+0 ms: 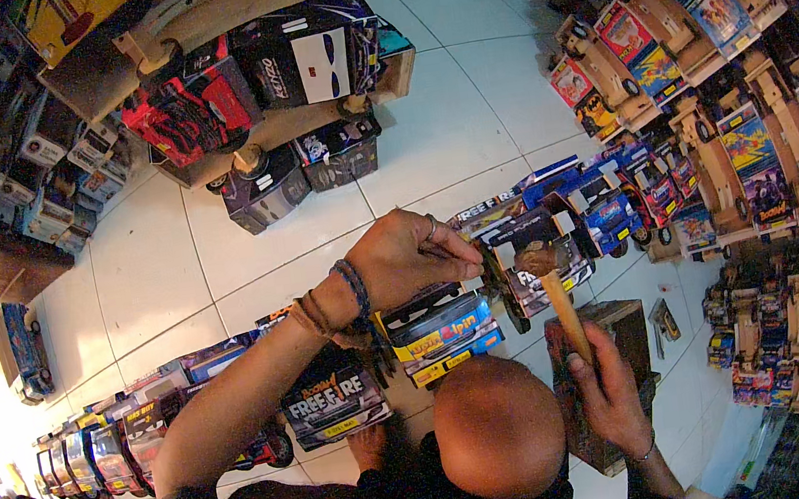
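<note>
My left hand [406, 259], with bracelets at the wrist and a ring, pinches at the edge of a small toy truck with a dark printed body [525, 285]. Whatever lies between the fingertips is too small to make out. A dark, narrow piece [498, 287] stands just beside those fingertips. In my right hand [612, 393] is a hammer [563, 311], gripped by its pale wooden handle. Its brown head overlaps the dark truck's panel in view; contact cannot be told. To the left of that truck stands a blue and yellow one [443, 333].
Toy trucks line up across the tiled floor [439, 93], including a black one [336, 399]. A dark wooden block [621, 321] sits by my right hand, with a small metal object [667, 323] beyond it. Larger toy trucks [295, 66] stand far left; more are stacked right [743, 139].
</note>
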A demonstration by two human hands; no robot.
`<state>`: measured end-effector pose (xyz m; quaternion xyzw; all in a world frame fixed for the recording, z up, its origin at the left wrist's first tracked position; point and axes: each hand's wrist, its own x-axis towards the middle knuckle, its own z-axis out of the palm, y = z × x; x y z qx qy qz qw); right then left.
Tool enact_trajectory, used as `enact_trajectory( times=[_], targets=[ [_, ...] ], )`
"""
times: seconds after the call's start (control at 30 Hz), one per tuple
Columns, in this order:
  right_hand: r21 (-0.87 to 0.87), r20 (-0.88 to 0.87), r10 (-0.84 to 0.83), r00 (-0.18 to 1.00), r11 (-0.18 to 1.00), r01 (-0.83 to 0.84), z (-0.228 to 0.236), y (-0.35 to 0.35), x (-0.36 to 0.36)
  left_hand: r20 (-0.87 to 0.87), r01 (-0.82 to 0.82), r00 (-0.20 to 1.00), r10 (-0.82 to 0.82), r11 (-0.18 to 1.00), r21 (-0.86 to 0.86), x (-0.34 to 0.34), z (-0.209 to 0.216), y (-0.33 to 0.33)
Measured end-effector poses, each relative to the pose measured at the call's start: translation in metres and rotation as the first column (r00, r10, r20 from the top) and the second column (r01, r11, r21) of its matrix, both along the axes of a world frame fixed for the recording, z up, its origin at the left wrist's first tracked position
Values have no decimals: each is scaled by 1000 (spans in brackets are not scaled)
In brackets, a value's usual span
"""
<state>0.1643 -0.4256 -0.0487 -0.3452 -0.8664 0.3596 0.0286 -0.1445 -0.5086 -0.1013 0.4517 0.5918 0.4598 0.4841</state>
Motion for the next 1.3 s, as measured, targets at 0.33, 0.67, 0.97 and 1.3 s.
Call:
enact_trajectory(
  times=[0.33,0.67,0.97,1.3],
  targets=[
    [-22,29,60,998,998,-60,10,5,-6,-19,-3,1000,3,1000,-4,0,2,-1],
    [-33,14,85,996,996,-85,0,8,0,-39,-21,999,20,1000,-21,0,-1,0],
    [46,31,225,974,973,-226,5,12,-4,-80,-14,997,16,1000,23,-1,-3,1],
    [53,101,313,944,946,-319,10,16,-10,-9,-21,1000,21,999,26,0,-6,0]
  ],
)
